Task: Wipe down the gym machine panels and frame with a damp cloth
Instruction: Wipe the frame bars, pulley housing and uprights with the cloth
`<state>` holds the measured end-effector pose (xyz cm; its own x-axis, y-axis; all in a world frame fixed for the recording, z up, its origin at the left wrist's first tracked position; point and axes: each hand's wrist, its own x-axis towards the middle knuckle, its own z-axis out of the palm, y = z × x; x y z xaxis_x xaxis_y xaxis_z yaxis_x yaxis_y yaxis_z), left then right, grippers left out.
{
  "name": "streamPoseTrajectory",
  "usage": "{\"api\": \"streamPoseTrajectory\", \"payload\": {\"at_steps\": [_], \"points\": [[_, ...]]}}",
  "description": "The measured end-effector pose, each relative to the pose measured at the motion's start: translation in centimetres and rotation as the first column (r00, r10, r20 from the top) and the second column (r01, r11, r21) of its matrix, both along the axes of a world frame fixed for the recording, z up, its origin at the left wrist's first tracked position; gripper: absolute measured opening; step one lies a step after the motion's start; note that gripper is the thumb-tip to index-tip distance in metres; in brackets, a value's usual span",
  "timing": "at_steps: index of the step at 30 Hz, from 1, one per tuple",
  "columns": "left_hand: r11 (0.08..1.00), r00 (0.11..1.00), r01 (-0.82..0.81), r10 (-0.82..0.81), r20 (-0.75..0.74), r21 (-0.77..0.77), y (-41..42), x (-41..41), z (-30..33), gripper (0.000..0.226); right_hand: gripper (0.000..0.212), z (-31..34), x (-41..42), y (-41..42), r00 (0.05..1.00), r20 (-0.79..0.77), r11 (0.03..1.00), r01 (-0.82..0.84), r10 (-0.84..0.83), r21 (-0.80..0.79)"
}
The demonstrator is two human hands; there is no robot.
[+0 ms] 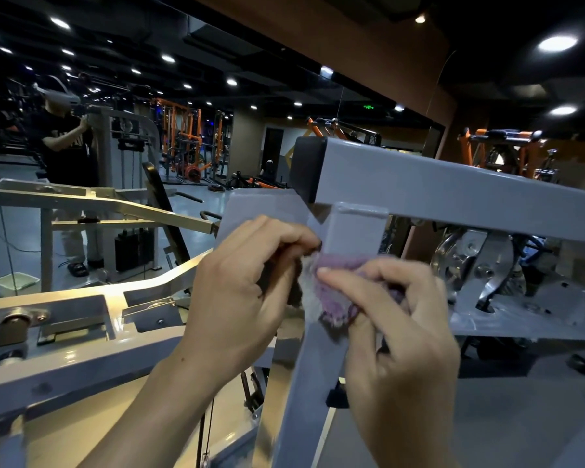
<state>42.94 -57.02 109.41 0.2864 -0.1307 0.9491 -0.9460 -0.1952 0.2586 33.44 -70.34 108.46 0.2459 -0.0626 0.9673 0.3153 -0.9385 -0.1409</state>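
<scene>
A purple cloth (335,292) is pressed against the grey upright post (318,383) of the gym machine, just below where it joins the grey crossbeam (453,187). My left hand (247,292) grips the cloth's left, whitish edge with curled fingers. My right hand (395,319) pinches the cloth from the right, fingers spread over it. Both hands sit at the middle of the view, close together, and hide much of the cloth.
A grey lever arm with pulley brackets (65,332) runs along the lower left. Chrome cam parts (477,265) sit behind the post at right. A wall mirror (217,106) reflects a person in black (65,143) and orange racks. A pale green basin (16,282) stands on the floor at left.
</scene>
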Motion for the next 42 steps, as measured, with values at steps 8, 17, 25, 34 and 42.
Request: {"api": "streamPoseTrajectory", "payload": {"at_steps": [8, 17, 25, 34, 42], "points": [[1.000, 1.000, -0.008, 0.009, 0.006, -0.007, -0.1, 0.0, 0.1, 0.016, 0.038, -2.0, 0.0, 0.6, 0.999, -0.031, 0.999, 0.025, -0.024, 0.038], [0.998, 0.995, 0.061, -0.064, -0.080, -0.033, 0.3, -0.4, 0.2, 0.015, 0.031, -5.8, -0.5, 0.5, 0.993, -0.120, 0.999, 0.027, -0.022, 0.043], [0.984, 0.977, 0.094, -0.120, -0.174, -0.148, 2.0, -2.3, -1.1, 0.014, 0.038, -0.2, 0.3, -0.4, 0.998, -0.003, 0.998, -0.055, 0.055, 0.027], [0.994, 0.928, 0.075, -0.099, -0.360, -0.081, 1.3, -3.2, -6.2, 0.018, 0.042, -2.4, -0.3, 0.1, 0.998, -0.051, 0.998, -0.039, 0.041, 0.042], [0.996, 0.931, 0.044, -0.068, -0.358, -0.074, 0.1, -3.8, -7.1, 0.025, 0.046, 3.0, 1.0, -0.3, 0.998, 0.064, 0.999, 0.006, -0.009, 0.042]]}}
